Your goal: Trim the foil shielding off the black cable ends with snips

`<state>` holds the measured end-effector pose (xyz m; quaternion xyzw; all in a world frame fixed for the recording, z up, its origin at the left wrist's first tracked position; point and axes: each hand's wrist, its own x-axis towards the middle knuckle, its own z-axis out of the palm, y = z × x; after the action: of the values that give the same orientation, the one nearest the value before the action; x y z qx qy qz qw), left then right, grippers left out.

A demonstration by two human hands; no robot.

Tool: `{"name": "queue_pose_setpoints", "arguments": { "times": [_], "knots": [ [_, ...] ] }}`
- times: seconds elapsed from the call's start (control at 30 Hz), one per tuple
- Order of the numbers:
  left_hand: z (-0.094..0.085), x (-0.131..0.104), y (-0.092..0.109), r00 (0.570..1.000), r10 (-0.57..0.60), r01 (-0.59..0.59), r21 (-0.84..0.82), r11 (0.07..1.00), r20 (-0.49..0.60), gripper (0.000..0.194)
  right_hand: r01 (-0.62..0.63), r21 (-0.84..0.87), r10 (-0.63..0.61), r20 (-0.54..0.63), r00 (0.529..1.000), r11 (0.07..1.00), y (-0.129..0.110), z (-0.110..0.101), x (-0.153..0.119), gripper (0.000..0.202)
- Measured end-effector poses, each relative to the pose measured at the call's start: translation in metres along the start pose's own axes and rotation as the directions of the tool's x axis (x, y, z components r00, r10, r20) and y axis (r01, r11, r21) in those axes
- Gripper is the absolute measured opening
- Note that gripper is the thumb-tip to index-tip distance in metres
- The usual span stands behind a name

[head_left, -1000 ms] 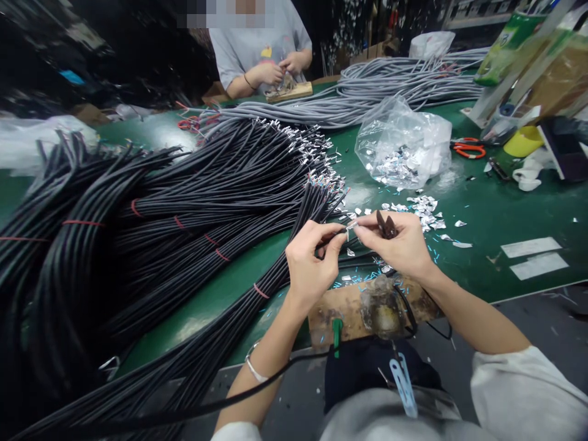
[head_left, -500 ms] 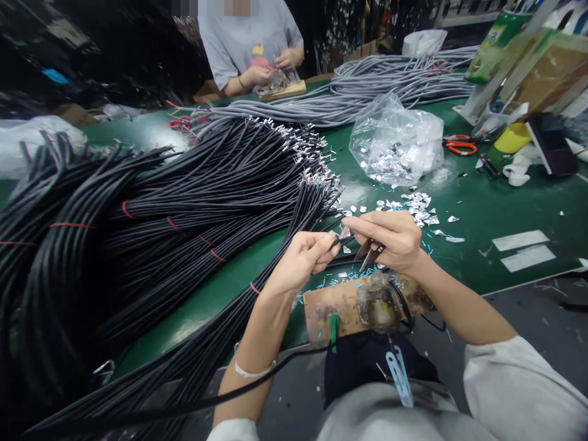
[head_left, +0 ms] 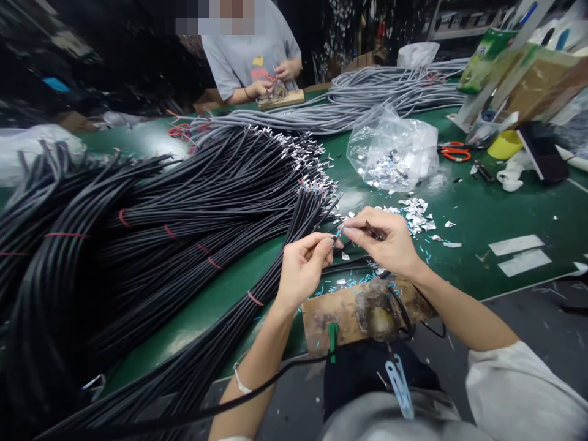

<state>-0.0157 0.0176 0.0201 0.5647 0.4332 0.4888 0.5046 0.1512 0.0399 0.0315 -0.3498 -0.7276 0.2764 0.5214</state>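
Over the green table, my left hand (head_left: 307, 263) is pinched round the end of a black cable (head_left: 336, 237). Thin colored wires (head_left: 340, 231) stick out of that end, and the fingertips of my right hand (head_left: 386, 239) are closed at them. A small dark tool (head_left: 375, 231) is tucked in my right hand, its tip hidden. Just left of my hands lies a bundle of black cables (head_left: 294, 236) with stripped ends. Below my hands sits a stained wooden block (head_left: 316, 318) with a green clip (head_left: 332, 337) on it.
Large black cable bundles (head_left: 138, 245) cover the left side. Behind are gray cables (head_left: 358, 92) and a person (head_left: 250, 61) working with both hands. A clear bag (head_left: 395, 153), foil scraps (head_left: 416, 217), orange-handled pliers (head_left: 454, 152) and white strips (head_left: 517, 245) lie to the right.
The foil piece between my hands no longer shows there, and colored wires are now visible at the cable end. The tool in my right hand has turned up from pointing down.
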Motion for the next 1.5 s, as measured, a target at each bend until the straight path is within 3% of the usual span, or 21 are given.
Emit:
{"name": "queue_pose_setpoints", "arguments": {
  "times": [0.17, 0.43, 0.57, 0.73, 0.83, 0.93, 1.1, 1.27, 1.43, 1.5],
  "knots": [
    [0.000, -0.001, 0.002, 0.999, 0.031, -0.033, 0.064, 0.997, 0.045, 0.037, 0.108, -0.076, -0.105, 0.041, 0.994, 0.991, -0.003, -0.002, -0.003, 0.012],
    [0.005, -0.004, -0.010, 0.957, 0.265, -0.220, 0.302, 0.928, -0.115, 0.015, 0.057, -0.133, -0.051, 0.046, 0.998, 0.989, -0.006, -0.001, -0.005, 0.015],
    [0.010, -0.005, -0.011, 0.897, 0.402, -0.281, 0.465, 0.840, -0.183, 0.011, -0.059, -0.094, 0.061, 0.014, 0.998, 0.994, -0.007, 0.001, -0.005, 0.007],
    [0.016, -0.008, -0.007, 0.782, 0.604, -0.336, 0.713, 0.616, -0.153, 0.003, -0.267, 0.021, 0.267, 0.005, 0.964, 0.963, -0.005, 0.007, -0.007, 0.014],
    [0.018, -0.009, -0.008, 0.767, 0.618, -0.338, 0.710, 0.618, -0.172, 0.003, -0.261, 0.003, 0.261, -0.003, 0.965, 0.965, -0.004, 0.009, -0.007, 0.014],
    [0.018, -0.009, -0.011, 0.777, 0.597, -0.329, 0.681, 0.654, -0.198, 0.004, -0.200, -0.037, 0.199, -0.030, 0.979, 0.979, -0.006, 0.010, -0.007, 0.012],
    [0.013, -0.009, -0.012, 0.823, 0.525, -0.300, 0.619, 0.726, -0.217, 0.009, 0.041, -0.133, -0.039, 0.016, 0.999, 0.990, -0.007, 0.011, -0.009, 0.010],
    [0.009, -0.008, -0.007, 0.895, 0.401, -0.263, 0.491, 0.830, -0.198, 0.017, -0.086, -0.091, 0.080, -0.062, 0.995, 0.992, -0.008, 0.007, -0.006, 0.014],
    [0.009, -0.008, -0.003, 0.930, 0.342, -0.254, 0.437, 0.863, -0.135, 0.023, 0.005, -0.052, -0.007, -0.032, 0.999, 0.999, -0.007, 0.007, -0.005, 0.011],
    [0.008, -0.008, -0.003, 0.942, 0.314, -0.250, 0.377, 0.892, -0.120, 0.023, -0.102, 0.068, 0.102, -0.004, 0.995, 0.992, -0.005, 0.009, -0.006, 0.012]
  ]
}}
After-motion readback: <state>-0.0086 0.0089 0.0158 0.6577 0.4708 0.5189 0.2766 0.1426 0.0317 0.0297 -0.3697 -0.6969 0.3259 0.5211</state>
